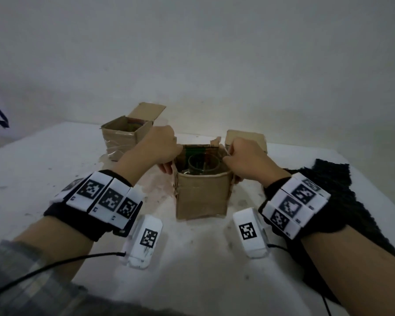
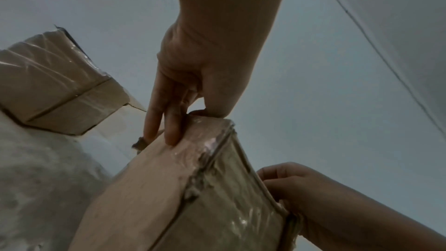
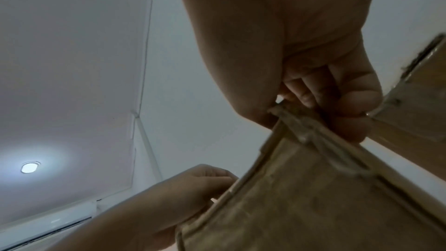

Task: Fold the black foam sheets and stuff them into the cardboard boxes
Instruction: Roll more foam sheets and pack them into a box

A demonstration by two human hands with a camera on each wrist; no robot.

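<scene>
White tabletop (image 1: 203, 258) carries an open cardboard box (image 1: 202, 197) at frame centre, with a glass (image 1: 203, 165) inside. Left hand (image 1: 156, 148) pinches the box's left rim; right hand (image 1: 246, 156) pinches its right rim. Black foam sheet (image 1: 342, 190) lies at right. A second open box (image 1: 126, 139) stands upper left.

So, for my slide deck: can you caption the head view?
Both hands, left hand and right hand, grip the side walls of the open cardboard box holding a glass; black foam sheet lies alongside.
</scene>
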